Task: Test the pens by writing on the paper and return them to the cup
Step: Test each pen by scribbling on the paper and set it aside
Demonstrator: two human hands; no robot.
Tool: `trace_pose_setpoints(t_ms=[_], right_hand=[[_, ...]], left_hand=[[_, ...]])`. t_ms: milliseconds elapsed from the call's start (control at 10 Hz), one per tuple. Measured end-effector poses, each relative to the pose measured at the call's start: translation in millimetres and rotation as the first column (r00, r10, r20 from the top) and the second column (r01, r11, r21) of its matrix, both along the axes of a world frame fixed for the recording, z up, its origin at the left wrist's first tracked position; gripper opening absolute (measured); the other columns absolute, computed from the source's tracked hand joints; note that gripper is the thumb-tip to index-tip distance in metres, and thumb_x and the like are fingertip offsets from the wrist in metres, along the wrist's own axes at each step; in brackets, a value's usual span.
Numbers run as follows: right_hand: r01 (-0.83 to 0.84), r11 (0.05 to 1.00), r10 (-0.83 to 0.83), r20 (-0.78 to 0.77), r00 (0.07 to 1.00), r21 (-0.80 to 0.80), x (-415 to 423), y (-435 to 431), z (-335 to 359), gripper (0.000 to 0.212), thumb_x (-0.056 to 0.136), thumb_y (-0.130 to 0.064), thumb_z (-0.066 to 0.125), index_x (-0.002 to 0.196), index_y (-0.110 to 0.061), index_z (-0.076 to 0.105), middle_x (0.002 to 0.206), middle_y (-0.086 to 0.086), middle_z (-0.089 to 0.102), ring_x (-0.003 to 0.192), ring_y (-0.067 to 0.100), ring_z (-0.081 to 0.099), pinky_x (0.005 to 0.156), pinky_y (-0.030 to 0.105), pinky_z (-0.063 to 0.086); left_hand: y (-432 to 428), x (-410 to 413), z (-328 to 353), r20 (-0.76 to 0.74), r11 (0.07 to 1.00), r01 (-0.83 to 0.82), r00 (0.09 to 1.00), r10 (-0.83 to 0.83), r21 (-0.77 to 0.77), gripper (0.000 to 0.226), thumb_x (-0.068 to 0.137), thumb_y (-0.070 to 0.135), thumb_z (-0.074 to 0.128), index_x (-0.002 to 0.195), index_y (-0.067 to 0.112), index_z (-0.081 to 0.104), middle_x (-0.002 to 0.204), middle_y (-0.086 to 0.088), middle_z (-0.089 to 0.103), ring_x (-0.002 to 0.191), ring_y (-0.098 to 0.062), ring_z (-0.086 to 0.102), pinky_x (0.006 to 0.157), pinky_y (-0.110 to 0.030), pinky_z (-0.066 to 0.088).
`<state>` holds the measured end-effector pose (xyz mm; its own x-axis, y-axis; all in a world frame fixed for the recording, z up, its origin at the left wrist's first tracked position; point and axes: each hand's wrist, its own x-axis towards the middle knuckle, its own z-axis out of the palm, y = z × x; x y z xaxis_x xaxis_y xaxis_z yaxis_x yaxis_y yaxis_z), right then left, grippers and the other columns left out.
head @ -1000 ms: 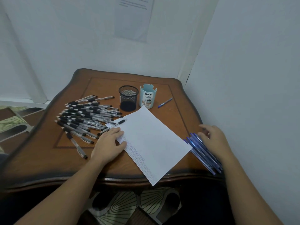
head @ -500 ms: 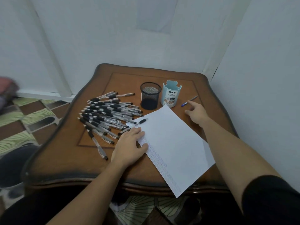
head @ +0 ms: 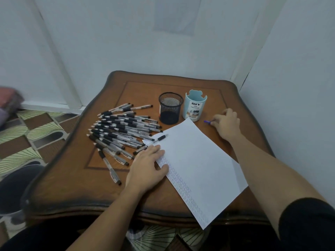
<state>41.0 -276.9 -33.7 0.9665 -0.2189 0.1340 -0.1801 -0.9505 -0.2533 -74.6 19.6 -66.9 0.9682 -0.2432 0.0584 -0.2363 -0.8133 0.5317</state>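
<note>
Since half a second back our right hand (head: 226, 124) has closed on the lone blue pen (head: 207, 121), fingers curled over it, only its tip poking out, pen still down on the wooden table (head: 72, 178). White paper (head: 195, 160) lies slanted mid-table, our left hand (head: 146, 167) flat on its left edge, fingers straight, gripping nothing. Pile of black pens (head: 123, 127) sits left of it, then the black mesh cup (head: 170, 113) and light blue cup (head: 194, 109) side by side behind the paper, blue pen just right of them.
</note>
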Motion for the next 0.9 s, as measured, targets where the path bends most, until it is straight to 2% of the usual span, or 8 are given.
trace_pose_setpoints(t_ms=[100,200,300,500,600,700,800,900], right_hand=[[-0.108,0.994,0.106,0.068,0.992,0.034,-20,3,12,0.026,0.107,-0.029,0.036,0.123,-0.023,0.055,0.125,0.01,0.059,0.112,0.025,0.052,0.098,0.04,0.037],[-0.242,0.912,0.208,0.133,0.969,0.332,-49,16,29,0.036,0.108,-0.028,0.033,0.142,-0.029,0.045,0.137,-0.008,0.054,0.117,0.013,0.052,0.098,0.029,0.042],[-0.307,0.848,0.277,0.133,0.952,0.432,-78,32,40,0.029,0.105,-0.036,0.04,0.132,-0.044,0.047,0.123,-0.029,0.05,0.108,0.005,0.054,0.088,0.025,0.046],[-0.278,0.703,0.176,0.219,0.96,0.654,-116,49,43,0.02,0.098,-0.022,0.059,0.113,-0.034,0.053,0.09,-0.019,0.054,0.079,0.004,0.052,0.069,0.019,0.043],[-0.216,0.493,0.094,0.195,0.976,0.843,-134,61,40,0.032,0.106,-0.034,0.038,0.102,-0.022,0.067,0.072,-0.004,0.062,0.073,0.012,0.057,0.072,0.027,0.048],[-0.14,0.291,0.055,0.13,0.99,0.946,-153,68,32,0.066,0.096,-0.057,0.023,0.095,-0.01,0.069,0.062,0.005,0.059,0.059,0.013,0.053,0.06,0.027,0.042],[-0.079,0.199,0.121,0.056,0.991,0.977,-170,70,16,0.052,0.101,-0.045,0.036,0.101,-0.006,0.071,0.078,0.015,0.071,0.065,0.018,0.063,0.054,0.025,0.042],[-0.113,0.192,0.164,0.082,0.983,0.975,-182,71,-1,0.018,0.098,-0.01,0.056,0.083,-0.005,0.066,0.064,0.011,0.062,0.057,0.018,0.051,0.048,0.024,0.035]], left_hand=[[0,-1,0,-0.004,1.0,0.003,1.0,-0.003,-0.011,0.058,0.09,0.051,0.051,0.144,0.03,0.045,0.156,0.011,0.032,0.144,-0.007,0.022,0.118,-0.031,0.012],[-1,-2,2,-0.005,1.0,0.004,1.0,-0.004,-0.008,0.056,0.092,0.047,0.054,0.144,0.028,0.046,0.156,0.009,0.033,0.144,-0.007,0.023,0.118,-0.031,0.012],[-1,-4,4,-0.002,1.0,0.006,1.0,-0.006,-0.004,0.055,0.092,0.046,0.055,0.144,0.027,0.046,0.155,0.008,0.033,0.144,-0.008,0.024,0.118,-0.031,0.014],[-1,-7,9,-0.014,1.0,0.007,1.0,-0.007,0.007,0.055,0.093,0.044,0.054,0.145,0.025,0.045,0.156,0.007,0.033,0.145,-0.01,0.022,0.118,-0.031,0.013],[-2,-8,9,-0.022,1.0,0.005,1.0,-0.005,0.013,0.055,0.094,0.044,0.054,0.145,0.025,0.045,0.156,0.008,0.033,0.145,-0.01,0.023,0.117,-0.031,0.013],[-2,-8,9,-0.021,1.0,-0.001,1.0,0.001,0.006,0.055,0.093,0.043,0.055,0.144,0.025,0.046,0.155,0.007,0.034,0.145,-0.01,0.023,0.117,-0.031,0.014],[-2,-9,9,-0.018,1.0,-0.003,1.0,0.003,-0.002,0.055,0.093,0.042,0.056,0.144,0.024,0.047,0.155,0.007,0.034,0.145,-0.01,0.023,0.117,-0.03,0.014],[-2,-8,8,-0.022,1.0,-0.01,1.0,0.01,-0.006,0.055,0.092,0.042,0.057,0.143,0.024,0.048,0.155,0.007,0.035,0.145,-0.01,0.024,0.117,-0.03,0.014]])
